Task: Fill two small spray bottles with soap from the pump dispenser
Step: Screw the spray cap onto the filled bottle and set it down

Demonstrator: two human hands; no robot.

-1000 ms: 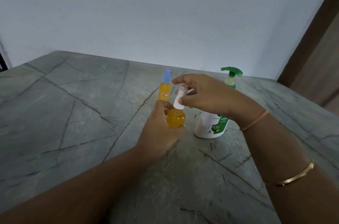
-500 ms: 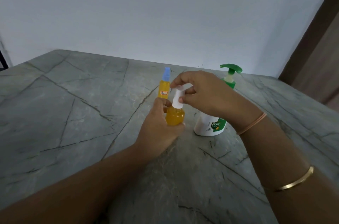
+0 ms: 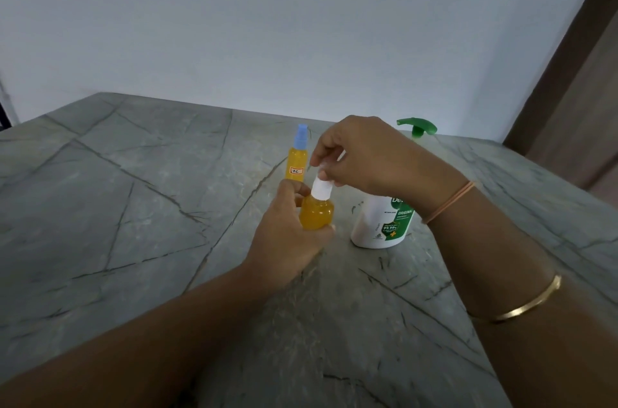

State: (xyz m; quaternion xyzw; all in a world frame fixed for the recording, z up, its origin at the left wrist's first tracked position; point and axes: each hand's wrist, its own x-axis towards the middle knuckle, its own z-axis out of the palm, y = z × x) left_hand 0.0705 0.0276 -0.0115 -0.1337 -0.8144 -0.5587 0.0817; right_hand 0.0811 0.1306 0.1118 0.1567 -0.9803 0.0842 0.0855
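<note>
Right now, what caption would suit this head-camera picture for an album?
Left hand grips an orange-filled spray bottle; right hand pinches its white cap, pump dispenser alongside.

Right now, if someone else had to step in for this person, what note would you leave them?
Left hand grips the small round bottle of orange soap. Right hand pinches its white spray cap. The slim blue-capped bottle stands capped on the grey stone table behind; the white green-topped pump dispenser stands to the right. Both bottles look filled. Left: probably tighten the cap, then set the bottle down.
</note>
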